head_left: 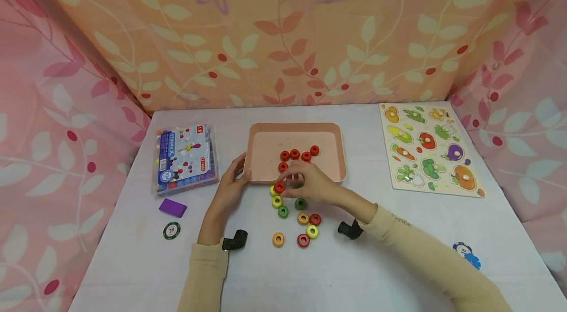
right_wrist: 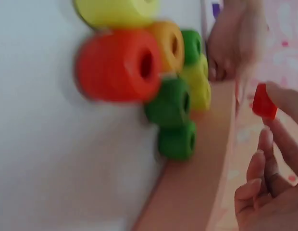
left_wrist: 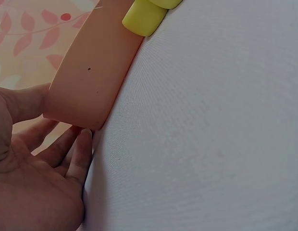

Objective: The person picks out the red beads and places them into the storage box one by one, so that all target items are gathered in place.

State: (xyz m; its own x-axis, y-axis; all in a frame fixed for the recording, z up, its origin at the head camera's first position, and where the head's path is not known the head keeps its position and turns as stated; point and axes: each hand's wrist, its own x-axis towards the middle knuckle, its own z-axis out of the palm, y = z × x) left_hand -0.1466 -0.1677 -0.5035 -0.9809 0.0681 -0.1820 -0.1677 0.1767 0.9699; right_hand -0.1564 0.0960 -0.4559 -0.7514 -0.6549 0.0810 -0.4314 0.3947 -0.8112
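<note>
Right hand [head_left: 313,183] pinches red bead [head_left: 279,187]; left hand [head_left: 230,187] grips tray [head_left: 264,147] (chip [head_left: 172,231] reads "20").

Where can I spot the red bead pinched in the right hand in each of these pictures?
Head: a little below centre, the red bead pinched by the right hand.
Left wrist: not in this picture.
Right wrist: toward the right edge, near mid-height, the red bead again.
Shared landmark: the pink tray, near the centre in head, upper left in left wrist, lower middle in right wrist.
</note>
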